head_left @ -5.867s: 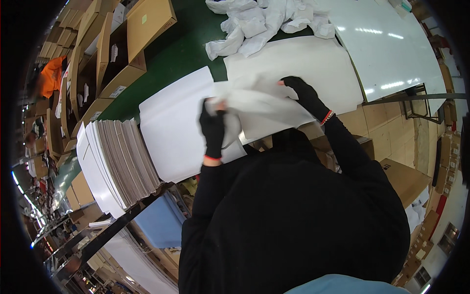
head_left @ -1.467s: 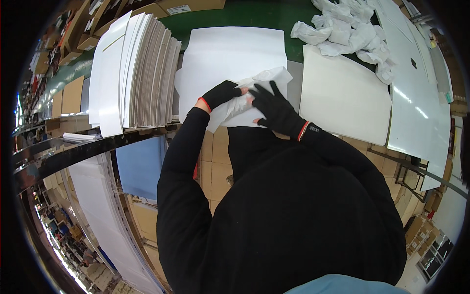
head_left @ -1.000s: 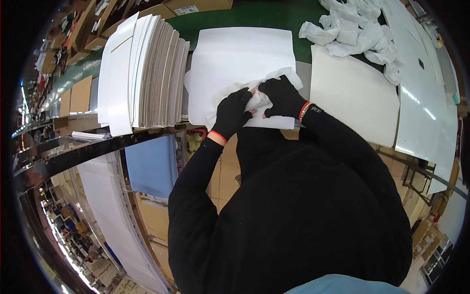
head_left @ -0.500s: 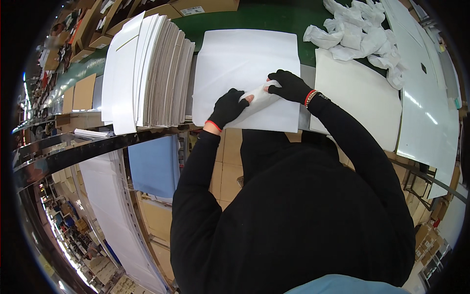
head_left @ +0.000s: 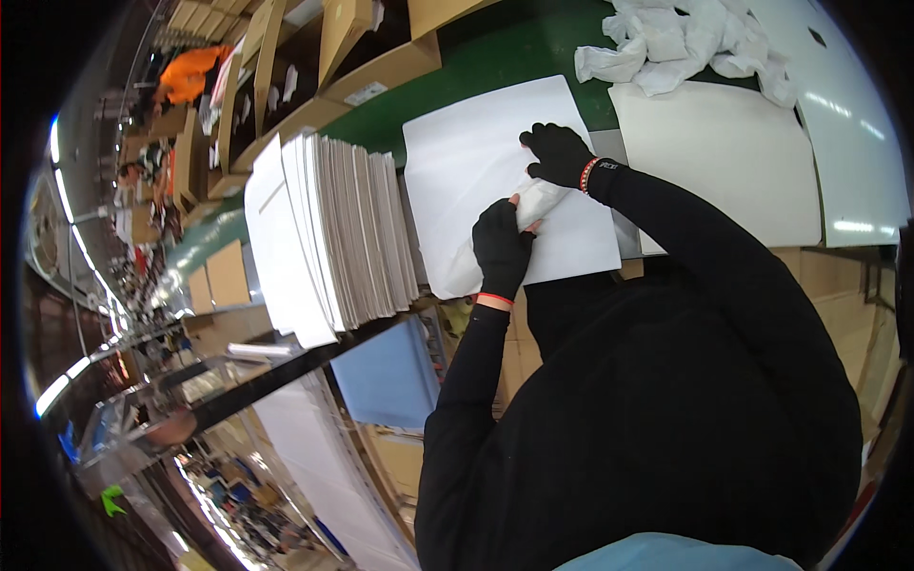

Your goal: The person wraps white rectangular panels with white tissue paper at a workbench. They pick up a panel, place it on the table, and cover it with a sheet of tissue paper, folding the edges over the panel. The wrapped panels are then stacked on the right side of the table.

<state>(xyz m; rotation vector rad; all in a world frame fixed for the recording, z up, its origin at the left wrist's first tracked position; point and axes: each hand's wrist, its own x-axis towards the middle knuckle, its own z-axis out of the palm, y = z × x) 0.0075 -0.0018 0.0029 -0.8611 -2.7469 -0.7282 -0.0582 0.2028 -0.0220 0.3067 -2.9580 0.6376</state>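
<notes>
A white paper-wrapped bundle (head_left: 541, 204) lies slantwise on a large white sheet (head_left: 476, 143) in front of me. My left hand (head_left: 503, 249), in a black fingertip-less glove, is closed round the bundle, its bare thumb and fingertips pressing on the paper. At the bundle's upper right end is my right hand (head_left: 560, 157), gloved alike. Its fingers curve forward, apart from the thumb, and the thumb side touches or nearly touches the wrapping. What is inside the bundle is hidden.
To the left stands a thick stack of white sheets or boards (head_left: 343, 228). Crumpled white wrapped pieces (head_left: 676, 43) lie at the far right, behind an off-white board (head_left: 719, 162). Open cardboard boxes (head_left: 381, 71) line the far left. A blue panel (head_left: 386, 376) sits below the table edge.
The view has turned, shifting the scene. My left hand has moved up along the bundle, closer to the right hand. My right fingers have come away from the bundle's end and spread.
</notes>
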